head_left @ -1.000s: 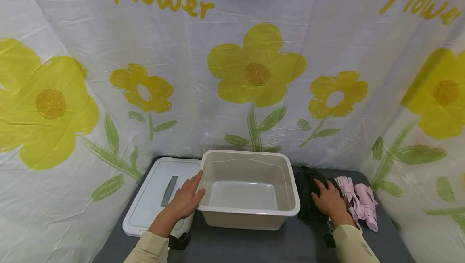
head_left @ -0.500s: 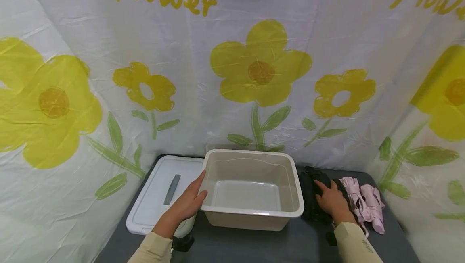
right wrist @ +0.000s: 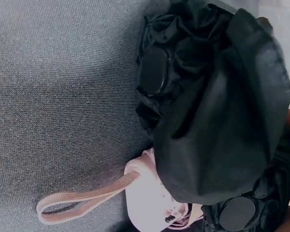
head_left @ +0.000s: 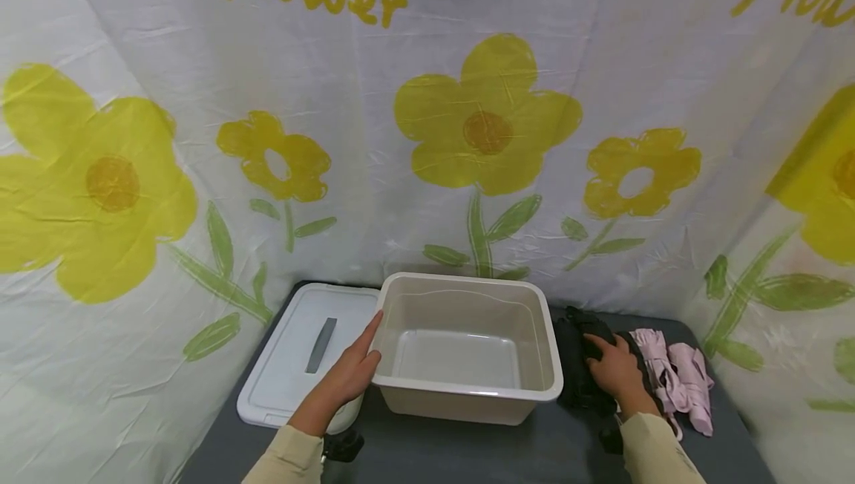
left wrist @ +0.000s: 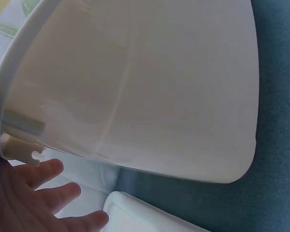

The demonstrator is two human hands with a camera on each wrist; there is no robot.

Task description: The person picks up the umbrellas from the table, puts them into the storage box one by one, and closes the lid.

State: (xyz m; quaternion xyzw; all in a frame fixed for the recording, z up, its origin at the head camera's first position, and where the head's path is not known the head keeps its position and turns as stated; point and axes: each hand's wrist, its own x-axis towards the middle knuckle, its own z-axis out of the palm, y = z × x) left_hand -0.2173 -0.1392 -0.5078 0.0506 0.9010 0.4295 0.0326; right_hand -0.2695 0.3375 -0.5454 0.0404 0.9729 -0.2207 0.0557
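Note:
A beige plastic tub (head_left: 467, 404) stands in the middle of the table in the head view. My left hand (head_left: 349, 376) rests against its left rim. In the left wrist view the fingers (left wrist: 63, 195) spread out straight beside the tub wall (left wrist: 174, 87); the thumb is out of sight. My right hand (head_left: 616, 371) lies over the black folded umbrellas (head_left: 576, 373), with its thumb and fingers bent round one. Black cloth (right wrist: 217, 130) hides most of that hand in the right wrist view. Pink folded umbrellas (head_left: 691, 387) lie just right of the hand.
A white lid (head_left: 287, 365) with a grey handle (head_left: 321, 345) lies left of the tub. The dark grey table (head_left: 461, 450) backs onto a flower-print curtain (head_left: 374, 172). A pink strap loop (right wrist: 82, 200) trails on the table surface.
The head view has shifted slightly, so everything sits a little further right. Both hands keep nearly the same places, the left at the tub rim and the right on the black umbrellas.

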